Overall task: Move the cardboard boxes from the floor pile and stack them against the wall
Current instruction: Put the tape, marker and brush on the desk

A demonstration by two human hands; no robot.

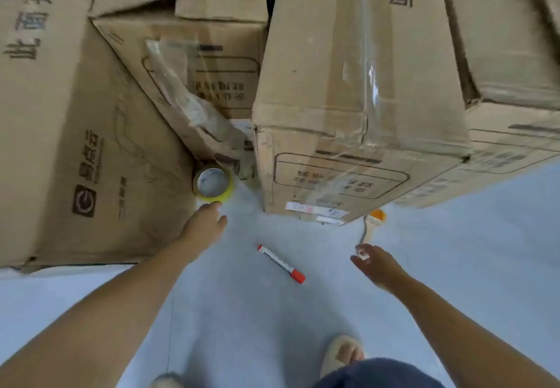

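Both bare arms reach forward and down over the pale floor point(454, 266); the left hand point(204, 221) stretches toward the tape roll point(213, 183), fingertips at its yellow rim, fingers loosely together and gripping nothing; the right hand point(375, 263) hangs lower, fingers slightly curled and apart, empty, just below a small orange-topped tool point(374, 221). The middle box point(357, 109) stands just right of the roll, its long axis running away from the viewer, its labelled end facing the hands; a large box point(66, 133) lies left of the roll; more boxes point(512, 63) sit beyond; a red-capped marker point(281, 264) lies below the roll, between the hands.
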